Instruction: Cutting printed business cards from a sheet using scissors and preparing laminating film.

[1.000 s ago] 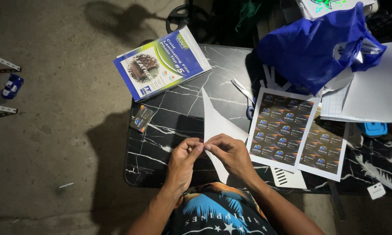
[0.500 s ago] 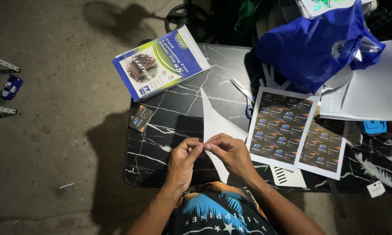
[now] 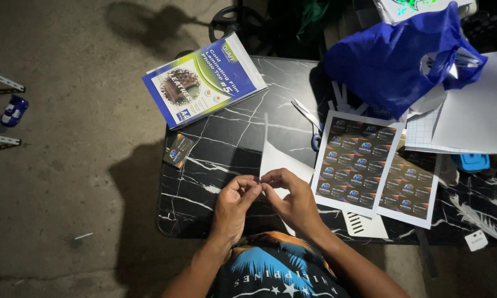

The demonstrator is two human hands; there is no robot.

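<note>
white sheet (image 3: pixel 278 160) corner pinched between both hands' fingers (image 3: pixel 252 187)

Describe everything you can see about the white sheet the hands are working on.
The white sheet is thin, plain and unprinted, paper or film by its look. It stands nearly on edge over the black marble-patterned table, its top tapering to a narrow tip and catching the light. The left hand and right hand pinch its lower edge together with their fingertips, hiding that part. It rises just left of a printed sheet of small cards; whether they touch is unclear.
</note>
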